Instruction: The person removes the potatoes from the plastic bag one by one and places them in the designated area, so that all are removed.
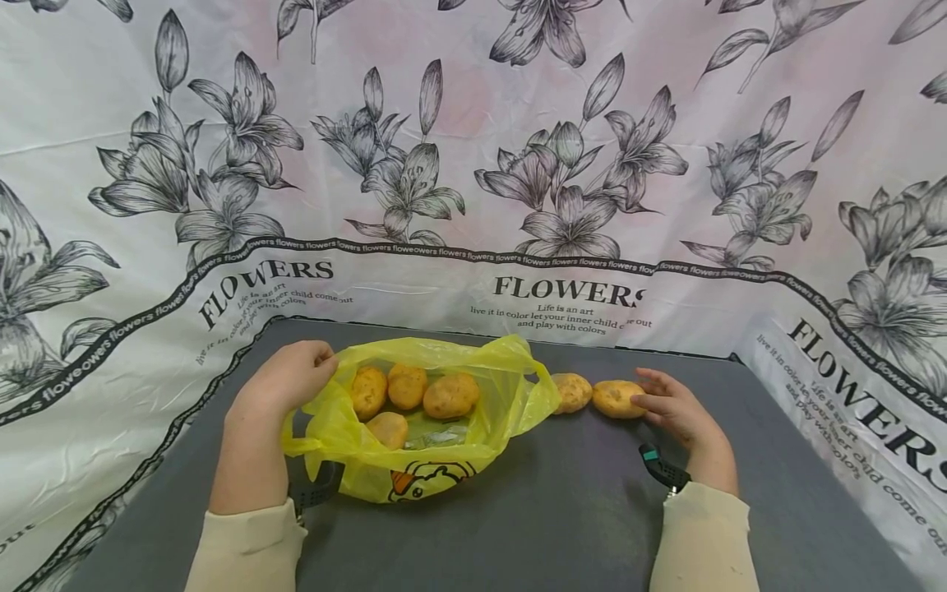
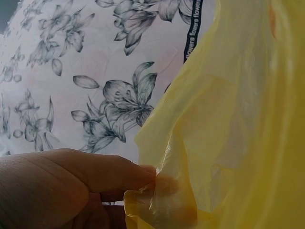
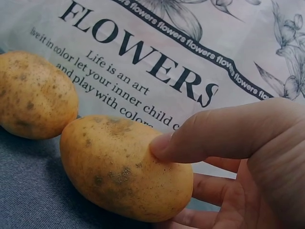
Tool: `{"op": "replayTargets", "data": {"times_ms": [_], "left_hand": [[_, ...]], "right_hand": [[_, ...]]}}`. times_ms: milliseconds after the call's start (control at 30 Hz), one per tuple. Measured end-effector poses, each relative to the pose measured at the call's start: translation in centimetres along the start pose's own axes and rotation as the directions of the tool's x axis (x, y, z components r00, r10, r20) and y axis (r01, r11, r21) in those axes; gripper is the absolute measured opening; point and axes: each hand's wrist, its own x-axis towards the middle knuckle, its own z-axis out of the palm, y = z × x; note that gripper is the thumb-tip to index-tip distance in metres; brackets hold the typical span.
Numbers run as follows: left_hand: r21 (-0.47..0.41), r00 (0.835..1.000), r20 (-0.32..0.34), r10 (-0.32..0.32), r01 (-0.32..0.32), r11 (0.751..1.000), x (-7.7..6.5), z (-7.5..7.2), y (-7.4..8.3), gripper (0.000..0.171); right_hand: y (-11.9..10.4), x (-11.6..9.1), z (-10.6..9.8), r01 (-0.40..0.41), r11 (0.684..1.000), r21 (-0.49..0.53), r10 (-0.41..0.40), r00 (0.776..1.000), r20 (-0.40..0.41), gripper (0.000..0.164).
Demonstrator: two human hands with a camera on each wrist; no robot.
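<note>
A yellow plastic bag (image 1: pixel 510 411) lies with its mouth spread on the table, several potatoes (image 1: pixel 451 396) visible inside beside a crumpled clear-green item (image 1: pixel 436 437). My left hand (image 1: pixel 292 374) pinches the bag's left rim between thumb and fingers; the left wrist view shows the thin yellow plastic (image 2: pixel 167 191) bunched there. To the right of the bag, my right hand (image 1: pixel 681 411) holds the right end of a potato (image 3: pixel 124 171), thumb on its near side and fingers round the far side. Another potato (image 1: pixel 572 393) touches that one on its left, beside the bag's handle.
The dark grey tabletop (image 1: pixel 547 510) extends in front of the bag and to its right. A white cloth (image 1: pixel 414 284) with printed flowers and lettering hangs around the table's back and sides. Dark wrist devices (image 1: pixel 662 470) sit below both hands.
</note>
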Motion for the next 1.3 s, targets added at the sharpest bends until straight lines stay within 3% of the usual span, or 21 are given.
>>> {"op": "replayTargets", "data": {"times_ms": [267,600,967,1300], "left_hand": [[0.001,1.0,-0.005,0.005,-0.005,1.0,-0.2,0.0,0.0,0.023],[0.0,1.0,-0.001,0.004,-0.004,1.0,0.0,-0.1,-0.1,0.024],[-0.004,1.0,-0.003,-0.001,0.001,1.0,-0.1,0.0,-0.2,0.025],[-0.001,1.0,-0.004,0.007,-0.007,1.0,0.0,-0.1,-0.3,0.025]], "right_hand": [[0.0,0.1,0.1,-0.006,1.0,-0.002,0.006,1.0,0.004,0.087],[-0.2,0.1,0.0,0.042,0.999,-0.03,-0.041,0.998,0.038,0.084],[-1.4,-0.1,0.0,0.027,0.988,-0.152,-0.018,0.998,0.061,0.081],[-4.0,-1.5,0.0,0.116,0.955,-0.273,-0.106,0.993,0.054,0.078]]}}
